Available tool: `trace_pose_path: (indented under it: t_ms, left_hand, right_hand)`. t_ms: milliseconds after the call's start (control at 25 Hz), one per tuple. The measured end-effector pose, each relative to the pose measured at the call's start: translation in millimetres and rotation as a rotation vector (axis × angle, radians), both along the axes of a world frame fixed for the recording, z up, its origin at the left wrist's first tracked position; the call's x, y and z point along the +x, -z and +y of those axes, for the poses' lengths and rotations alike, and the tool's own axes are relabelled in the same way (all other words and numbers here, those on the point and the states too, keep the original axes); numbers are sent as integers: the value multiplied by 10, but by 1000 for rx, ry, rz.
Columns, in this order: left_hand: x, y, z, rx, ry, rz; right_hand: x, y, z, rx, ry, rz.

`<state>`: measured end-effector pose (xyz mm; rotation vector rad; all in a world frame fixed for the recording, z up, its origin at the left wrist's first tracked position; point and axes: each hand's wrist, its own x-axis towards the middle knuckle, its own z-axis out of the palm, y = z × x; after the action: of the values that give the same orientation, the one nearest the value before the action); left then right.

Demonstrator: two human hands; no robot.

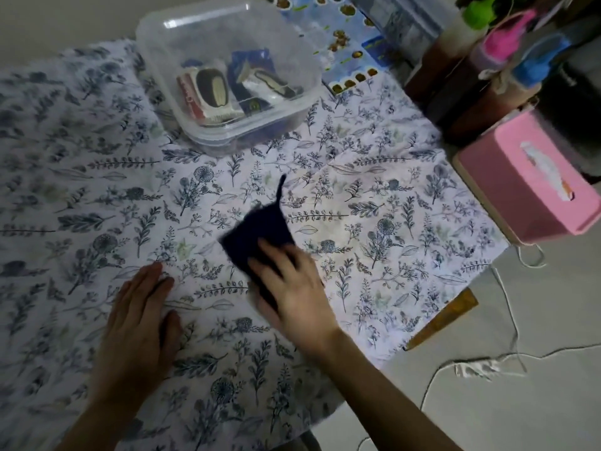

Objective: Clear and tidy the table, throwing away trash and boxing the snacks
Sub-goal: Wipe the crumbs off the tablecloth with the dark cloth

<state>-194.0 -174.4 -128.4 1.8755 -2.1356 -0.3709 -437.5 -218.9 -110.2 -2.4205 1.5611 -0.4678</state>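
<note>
Right hand (pixel 292 288) on blurred dark navy cloth (pixel 257 229)

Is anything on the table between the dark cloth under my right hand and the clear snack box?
Nothing visible does: only bare floral tablecloth lies between the dark cloth and the clear snack box. The pink tissue box sits off to the right.
</note>
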Motion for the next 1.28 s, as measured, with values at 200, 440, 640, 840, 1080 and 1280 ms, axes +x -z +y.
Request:
trace_pose_path:
  t_ms: [200,440,640,840,1080,1280]
  left_hand:
    - [14,7,-18,44,-26,-18]
    - [37,21,-3,73,-10,-16]
    - [48,43,4,64,1,-24]
    - [27,17,-2,39,1,-24]
    - [18,27,-4,20,-24,-11]
    - [37,48,4,40,-14,-38]
  right_hand:
    - [-1299,55,380,-37,-365,144]
    - [-2038,-43,-851,-7,429,190]
    - [-1125,-55,-1640,44,671,156]
    - [-162,-77,-867,-23,383,-3]
    - [-354,21,421,62,-242,107]
    - [-1565,-28,74,-40,-220,153]
